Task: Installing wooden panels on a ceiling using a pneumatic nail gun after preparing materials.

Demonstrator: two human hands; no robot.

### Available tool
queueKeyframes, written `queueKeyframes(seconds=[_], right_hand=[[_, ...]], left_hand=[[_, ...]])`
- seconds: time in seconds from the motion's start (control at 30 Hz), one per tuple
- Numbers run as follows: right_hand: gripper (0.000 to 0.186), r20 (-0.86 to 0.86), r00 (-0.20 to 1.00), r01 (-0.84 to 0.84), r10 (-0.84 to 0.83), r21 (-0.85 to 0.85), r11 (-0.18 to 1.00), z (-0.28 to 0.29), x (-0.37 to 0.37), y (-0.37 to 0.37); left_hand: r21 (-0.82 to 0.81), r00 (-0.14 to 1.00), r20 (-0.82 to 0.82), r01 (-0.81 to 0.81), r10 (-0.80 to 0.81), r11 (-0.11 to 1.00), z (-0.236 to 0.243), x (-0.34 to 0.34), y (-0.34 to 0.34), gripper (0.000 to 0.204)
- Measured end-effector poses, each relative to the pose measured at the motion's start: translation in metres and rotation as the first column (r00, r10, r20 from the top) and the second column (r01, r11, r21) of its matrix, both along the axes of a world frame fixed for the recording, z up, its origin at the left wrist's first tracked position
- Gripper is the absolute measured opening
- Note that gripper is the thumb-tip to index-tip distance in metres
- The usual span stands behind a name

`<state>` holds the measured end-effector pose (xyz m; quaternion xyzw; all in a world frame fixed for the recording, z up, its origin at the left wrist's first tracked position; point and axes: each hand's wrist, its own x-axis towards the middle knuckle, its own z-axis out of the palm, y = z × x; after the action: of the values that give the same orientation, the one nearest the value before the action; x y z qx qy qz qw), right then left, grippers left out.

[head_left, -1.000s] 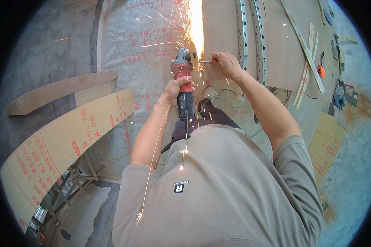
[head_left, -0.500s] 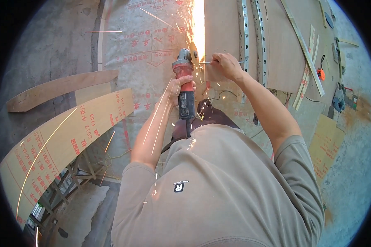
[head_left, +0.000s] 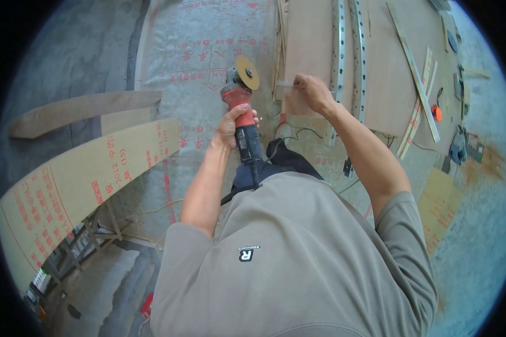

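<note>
An angle grinder (head_left: 249,145) with a red and black body is gripped in my left hand (head_left: 229,124), fingers wrapped round its red section. Its tan disc (head_left: 247,73) points away from me, and no spark stream comes off it. To the right, my right hand (head_left: 314,94) is closed in a pinch on a thin metal rod (head_left: 284,83), blurred, whose end sticks out leftward. A gap separates disc and rod. A dark cord leaves the grinder's rear near my waist.
Two perforated metal strips (head_left: 340,50) lie on the brown board (head_left: 379,67) at right, near wooden strips (head_left: 413,73) and an orange tape measure (head_left: 436,113). Curved boards (head_left: 90,168) stand at left. Printed sheeting (head_left: 191,36) covers the floor ahead.
The bright spark stream has stopped. My left hand has tilted the grinder leftward, away from the rod, turning the disc's face into view. My right hand has stayed nearly in place.
</note>
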<state>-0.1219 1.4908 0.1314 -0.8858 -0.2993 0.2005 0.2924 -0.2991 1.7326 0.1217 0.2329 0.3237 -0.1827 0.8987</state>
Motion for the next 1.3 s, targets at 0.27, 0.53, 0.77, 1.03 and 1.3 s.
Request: queueKeyframes(seconds=[0.27, 0.53, 0.77, 1.03, 1.3], right_hand=[[0.029, 0.049, 0.799, 0.599, -0.599, 0.004, 0.800, -0.020, 0.071, 0.010], [0.022, -0.193, 0.976, 0.118, -0.100, 0.083, 0.989, 0.053, -0.072, 0.061], [0.023, -0.979, 0.050, 0.377, 0.200, 0.204, 0.904, 0.115, -0.218, 0.086], [0.027, -0.992, -0.029, 0.732, 0.126, 0.065, 0.678, 0.137, -0.249, 0.030], [0.024, -0.988, 0.149, 0.691, 0.038, 0.131, 0.711, 0.145, -0.254, -0.107]], left_hand=[[-0.124, 0.949, 0.175, -0.245, 0.264, 0.962, 0.044, -0.024, 0.044, 0.047], [-0.220, 0.881, 0.341, -0.263, 0.327, 0.939, 0.083, -0.037, 0.071, 0.046], [-0.245, 0.847, 0.490, -0.094, 0.207, 0.965, 0.099, -0.017, 0.061, 0.047], [-0.168, 0.812, 0.573, -0.020, 0.114, 0.986, 0.100, -0.010, 0.001, 0.053], [-0.195, 0.865, 0.498, 0.043, 0.061, 0.980, 0.109, -0.012, -0.123, 0.043]])
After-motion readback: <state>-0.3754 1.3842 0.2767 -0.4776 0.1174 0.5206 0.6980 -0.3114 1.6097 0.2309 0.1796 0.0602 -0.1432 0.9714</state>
